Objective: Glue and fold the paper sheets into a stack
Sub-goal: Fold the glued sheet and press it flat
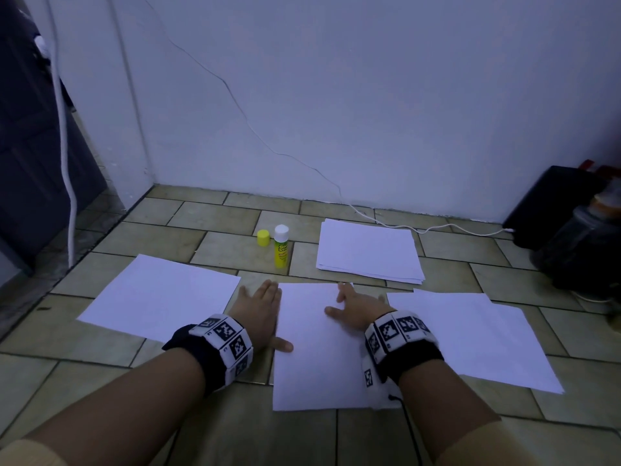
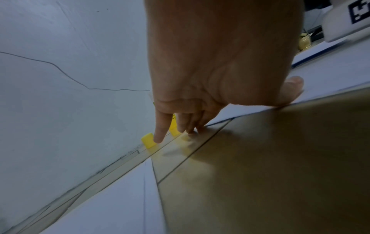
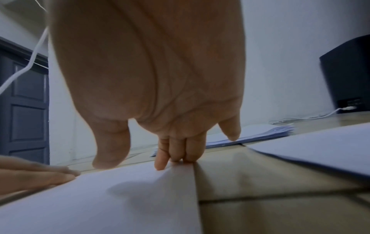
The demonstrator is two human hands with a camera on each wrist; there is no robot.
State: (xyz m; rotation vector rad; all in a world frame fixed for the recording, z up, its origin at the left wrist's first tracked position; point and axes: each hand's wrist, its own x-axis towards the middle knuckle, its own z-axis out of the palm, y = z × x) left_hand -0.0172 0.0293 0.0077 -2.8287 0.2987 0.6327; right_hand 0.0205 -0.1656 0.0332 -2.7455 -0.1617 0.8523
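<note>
A white centre sheet (image 1: 312,348) lies flat on the tiled floor in front of me. My left hand (image 1: 268,317) rests flat along its left edge, fingers straight on the tile and thumb (image 2: 292,88) on the paper. My right hand (image 1: 349,304) presses with straight fingers (image 3: 176,152) near the sheet's far right corner, where the paper (image 3: 120,197) buckles slightly. Neither hand holds anything. Beyond the hands an uncapped yellow glue stick (image 1: 281,247) stands upright, its yellow cap (image 1: 263,237) to its left. A stack of paper sheets (image 1: 369,252) lies at the back right.
A single sheet (image 1: 161,297) lies to the left and overlapping sheets (image 1: 477,338) to the right. A black box (image 1: 551,206) with a white cable (image 1: 437,228) and a dark jar (image 1: 584,250) stand at the far right. The wall is close behind; a dark door (image 1: 33,163) is at the left.
</note>
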